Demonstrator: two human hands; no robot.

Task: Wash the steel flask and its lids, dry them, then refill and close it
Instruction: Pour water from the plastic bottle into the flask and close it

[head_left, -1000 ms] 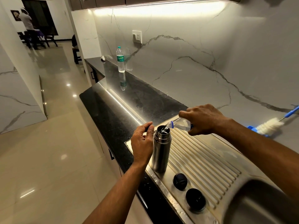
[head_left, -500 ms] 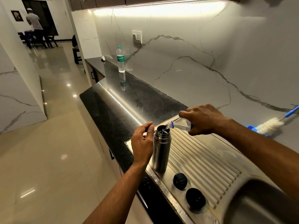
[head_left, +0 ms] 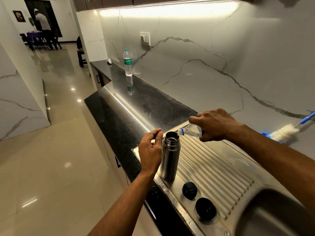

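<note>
The steel flask (head_left: 169,160) is dark grey, its two lids (head_left: 189,190) black. The backsplash (head_left: 204,68) is white marble (grey veins), the bottle brush (head_left: 283,133) white with a blue handle.

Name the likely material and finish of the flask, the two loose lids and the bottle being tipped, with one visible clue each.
Flask: steel, dark brushed finish with soft highlights. Near lid and far lid: probably black plastic, dull sheen. Tipped bottle in the right hand: thin clear plastic, see-through with a blue neck ring.
</note>
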